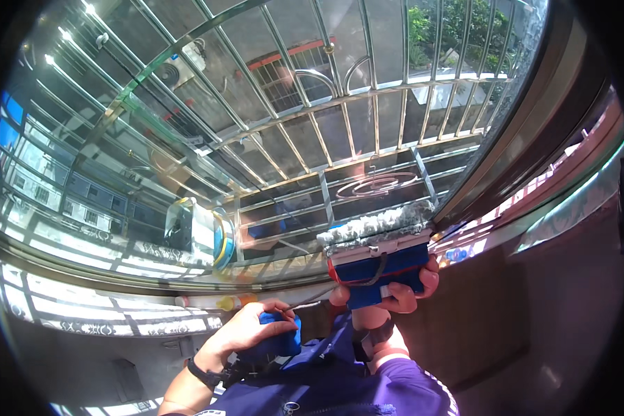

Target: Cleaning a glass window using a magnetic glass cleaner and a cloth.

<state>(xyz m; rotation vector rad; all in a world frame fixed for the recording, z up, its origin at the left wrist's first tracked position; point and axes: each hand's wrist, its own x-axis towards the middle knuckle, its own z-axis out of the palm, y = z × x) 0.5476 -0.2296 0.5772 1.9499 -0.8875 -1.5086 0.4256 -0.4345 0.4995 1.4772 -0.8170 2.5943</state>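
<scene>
My right hand (403, 299) grips the blue body of a window cleaner (364, 299), fingers wrapped around its near edge and right side. A fluffy grey-white fabric strip (377, 226) runs along its far edge, up by the window glass; I cannot tell whether it touches. Red trim crosses the blue body. From it a grey cord (312, 299) leads to my left hand (239, 328), whose thumb and fingers hold a blue object (291, 335). That object's underside is lost in shadow against my dark blue clothing.
Metal security bars (301, 109) stand beyond the glass, with a wire coil (377, 187) behind it. A dark window frame (509, 140) curves along the right. An orange-and-yellow bottle (236, 301) lies on the sill; a small blue bottle (456, 254) is at right. A patterned curtain (109, 317) hangs left.
</scene>
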